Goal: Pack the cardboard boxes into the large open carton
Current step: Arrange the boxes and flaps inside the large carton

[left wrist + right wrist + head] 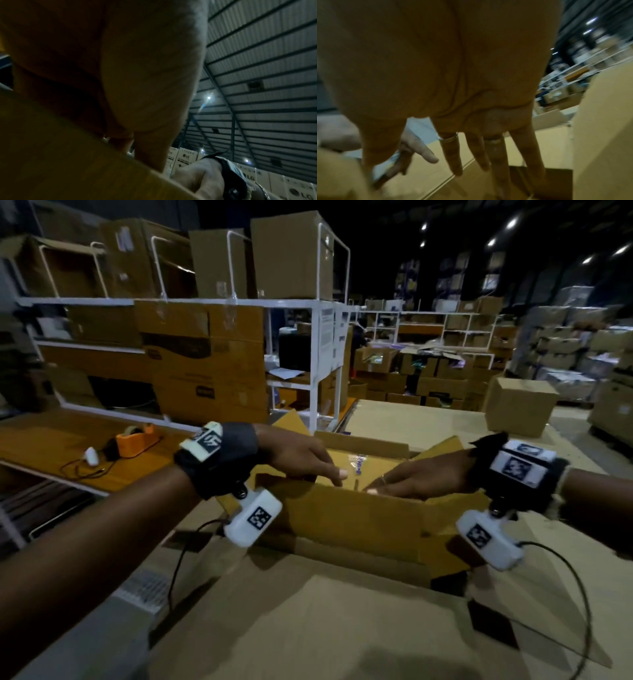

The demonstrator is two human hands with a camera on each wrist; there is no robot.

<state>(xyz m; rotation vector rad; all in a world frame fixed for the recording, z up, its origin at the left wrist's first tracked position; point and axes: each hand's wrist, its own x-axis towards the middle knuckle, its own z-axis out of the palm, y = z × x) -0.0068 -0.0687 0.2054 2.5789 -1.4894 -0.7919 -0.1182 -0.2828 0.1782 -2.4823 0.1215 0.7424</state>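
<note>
The large open carton (352,525) stands in front of me with its flaps up. Inside it lies a flat cardboard face (376,465) with a strip of clear tape; I cannot tell whether this is a packed box's top or the carton's floor. My left hand (329,470) reaches over the near flap from the left, fingers straight, holding nothing. My right hand (380,486) comes in from the right, fingers stretched flat above the cardboard (471,180). In the right wrist view the left hand's fingers (423,152) show close by. A closed small box (520,405) sits on the table at the far right.
An orange tape dispenser (137,438) and a cabled white device (90,455) lie on the bench at left. A white rack (318,364) loaded with cartons stands behind. Flat cardboard sheets (325,628) cover the near table. Stacked boxes fill the background.
</note>
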